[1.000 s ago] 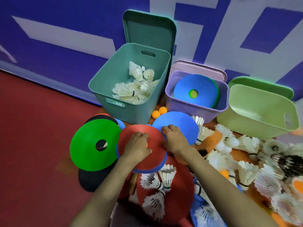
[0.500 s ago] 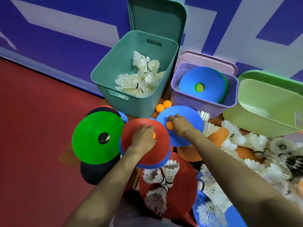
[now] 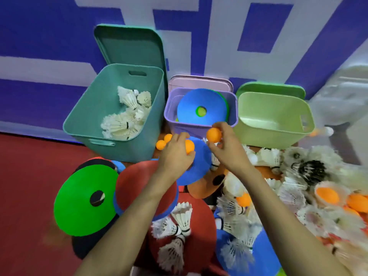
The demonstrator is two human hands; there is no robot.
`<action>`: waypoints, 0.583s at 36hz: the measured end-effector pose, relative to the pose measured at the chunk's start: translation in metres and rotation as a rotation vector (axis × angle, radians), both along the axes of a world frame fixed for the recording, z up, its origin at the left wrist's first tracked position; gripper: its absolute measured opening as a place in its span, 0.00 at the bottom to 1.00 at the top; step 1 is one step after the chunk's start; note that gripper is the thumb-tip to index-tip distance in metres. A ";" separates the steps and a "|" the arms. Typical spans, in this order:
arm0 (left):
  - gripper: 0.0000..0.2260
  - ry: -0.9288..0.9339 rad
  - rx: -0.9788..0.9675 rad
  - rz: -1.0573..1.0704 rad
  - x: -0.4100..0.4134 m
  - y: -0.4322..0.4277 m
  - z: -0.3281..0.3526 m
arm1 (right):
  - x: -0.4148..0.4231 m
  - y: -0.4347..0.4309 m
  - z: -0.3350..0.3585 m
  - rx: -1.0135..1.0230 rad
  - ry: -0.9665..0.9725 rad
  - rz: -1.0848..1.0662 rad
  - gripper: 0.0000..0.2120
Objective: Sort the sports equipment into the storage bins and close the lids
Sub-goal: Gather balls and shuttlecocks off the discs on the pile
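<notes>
Evidently early: left hand and right hand each pinch an orange ball just before the purple bin, which holds discs; shuttlecocks sit in the teal bin beside it; lids off, heaps unsorted.

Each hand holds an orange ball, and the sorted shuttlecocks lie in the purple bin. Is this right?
Not quite. The head view shows the shuttlecocks in the teal bin; the purple bin holds a blue disc. The left hand and right hand do each hold an orange ball.
</notes>
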State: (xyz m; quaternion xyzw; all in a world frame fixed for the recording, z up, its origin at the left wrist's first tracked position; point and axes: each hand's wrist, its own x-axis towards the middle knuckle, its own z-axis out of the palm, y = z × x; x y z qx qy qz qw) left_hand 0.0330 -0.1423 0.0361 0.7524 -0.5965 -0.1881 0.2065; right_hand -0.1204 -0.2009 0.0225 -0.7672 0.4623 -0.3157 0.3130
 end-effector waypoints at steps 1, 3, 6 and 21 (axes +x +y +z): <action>0.21 0.006 -0.035 -0.024 -0.009 -0.005 0.006 | -0.010 0.002 0.007 -0.032 -0.018 -0.023 0.18; 0.19 0.038 -0.112 -0.087 -0.031 -0.017 0.018 | -0.033 0.002 0.021 -0.105 -0.026 -0.104 0.19; 0.17 0.067 -0.189 -0.192 -0.070 -0.040 0.034 | -0.072 -0.002 0.037 -0.173 -0.031 -0.214 0.19; 0.22 0.030 -0.093 -0.598 -0.265 -0.141 0.035 | -0.265 -0.059 0.027 0.097 0.280 -0.717 0.20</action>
